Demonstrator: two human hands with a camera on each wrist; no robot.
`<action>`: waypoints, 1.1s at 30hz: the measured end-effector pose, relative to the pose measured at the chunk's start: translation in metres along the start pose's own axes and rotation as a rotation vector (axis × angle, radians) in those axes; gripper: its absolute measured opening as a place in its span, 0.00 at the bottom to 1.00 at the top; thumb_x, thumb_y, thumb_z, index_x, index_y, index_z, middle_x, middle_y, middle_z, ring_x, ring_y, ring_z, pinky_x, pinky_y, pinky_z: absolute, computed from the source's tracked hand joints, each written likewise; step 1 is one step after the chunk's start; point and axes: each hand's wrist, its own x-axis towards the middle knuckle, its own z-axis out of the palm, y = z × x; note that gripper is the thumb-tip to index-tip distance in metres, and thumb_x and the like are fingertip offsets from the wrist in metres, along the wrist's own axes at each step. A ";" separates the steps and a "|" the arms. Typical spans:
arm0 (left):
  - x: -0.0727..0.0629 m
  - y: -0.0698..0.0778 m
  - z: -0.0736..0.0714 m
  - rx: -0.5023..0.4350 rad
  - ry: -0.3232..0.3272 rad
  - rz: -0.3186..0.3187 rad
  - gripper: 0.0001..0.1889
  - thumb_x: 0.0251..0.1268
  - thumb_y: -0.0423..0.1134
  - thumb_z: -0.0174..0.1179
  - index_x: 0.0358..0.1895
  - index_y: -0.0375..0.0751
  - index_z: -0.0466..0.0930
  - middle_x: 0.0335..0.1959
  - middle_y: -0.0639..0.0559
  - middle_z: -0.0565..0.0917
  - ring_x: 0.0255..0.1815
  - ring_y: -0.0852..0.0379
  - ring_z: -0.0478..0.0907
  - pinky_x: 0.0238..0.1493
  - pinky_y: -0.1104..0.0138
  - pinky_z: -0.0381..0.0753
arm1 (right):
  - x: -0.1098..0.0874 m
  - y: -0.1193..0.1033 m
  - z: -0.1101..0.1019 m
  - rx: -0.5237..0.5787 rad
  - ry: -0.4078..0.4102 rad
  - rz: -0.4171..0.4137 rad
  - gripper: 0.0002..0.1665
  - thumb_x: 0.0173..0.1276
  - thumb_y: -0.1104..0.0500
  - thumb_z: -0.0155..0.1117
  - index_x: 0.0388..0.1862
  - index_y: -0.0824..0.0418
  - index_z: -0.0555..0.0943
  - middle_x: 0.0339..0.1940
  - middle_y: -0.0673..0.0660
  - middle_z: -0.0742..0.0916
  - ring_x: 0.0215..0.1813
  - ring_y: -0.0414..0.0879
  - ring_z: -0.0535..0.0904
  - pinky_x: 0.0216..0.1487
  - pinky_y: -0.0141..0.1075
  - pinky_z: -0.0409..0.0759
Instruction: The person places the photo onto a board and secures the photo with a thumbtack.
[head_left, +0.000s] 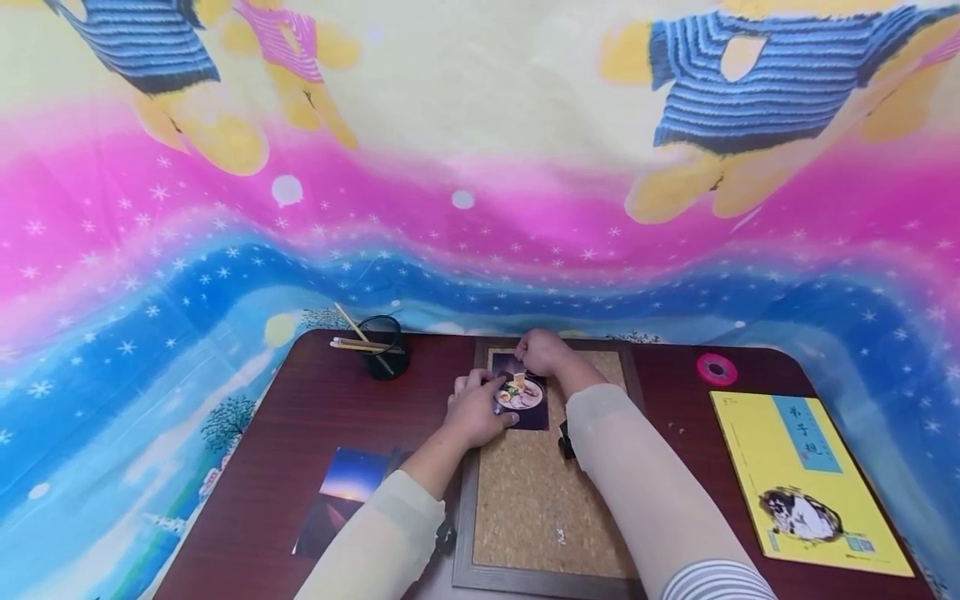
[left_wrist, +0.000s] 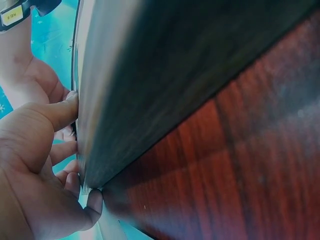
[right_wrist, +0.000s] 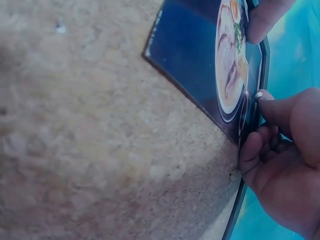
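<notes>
A photo card of a bowl of food (head_left: pixel 520 398) lies on the upper left of a framed cork board (head_left: pixel 551 500). My left hand (head_left: pixel 476 408) rests over the card's left side and the frame's edge, thumb and index finger pressing the card. At the card's top right corner, my right hand (head_left: pixel 546 352) has its fingers curled and thumb against them. A small whitish thing, which looks like a pushpin (right_wrist: pixel 258 95), shows at its thumb tip; most of it is hidden.
A second photo (head_left: pixel 341 496) lies left of the board, partly under the left sleeve. A black mesh pen cup (head_left: pixel 386 354) with pencils stands at the back left. To the right are a pink tape roll (head_left: pixel 717 368), a yellow book (head_left: pixel 810 483) and tiny clear bits (head_left: pixel 676 428).
</notes>
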 end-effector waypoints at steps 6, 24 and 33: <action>0.000 0.000 0.001 0.008 -0.003 0.003 0.39 0.63 0.58 0.71 0.77 0.51 0.72 0.72 0.50 0.67 0.68 0.43 0.61 0.56 0.48 0.71 | 0.003 0.000 0.000 0.001 -0.022 0.022 0.14 0.76 0.64 0.54 0.49 0.63 0.86 0.45 0.56 0.87 0.45 0.48 0.82 0.52 0.43 0.83; -0.001 0.000 0.001 0.000 -0.001 -0.005 0.39 0.63 0.57 0.71 0.76 0.52 0.72 0.72 0.51 0.66 0.68 0.43 0.61 0.56 0.48 0.70 | 0.005 0.004 0.008 -0.016 0.089 0.010 0.13 0.81 0.59 0.53 0.47 0.61 0.84 0.43 0.56 0.86 0.47 0.50 0.82 0.53 0.46 0.81; 0.000 0.001 0.000 0.006 -0.002 -0.005 0.39 0.63 0.57 0.71 0.77 0.51 0.72 0.72 0.50 0.66 0.68 0.43 0.61 0.57 0.48 0.70 | 0.008 0.003 0.009 -0.072 0.116 0.022 0.10 0.81 0.59 0.54 0.43 0.58 0.83 0.38 0.54 0.86 0.44 0.49 0.82 0.49 0.44 0.81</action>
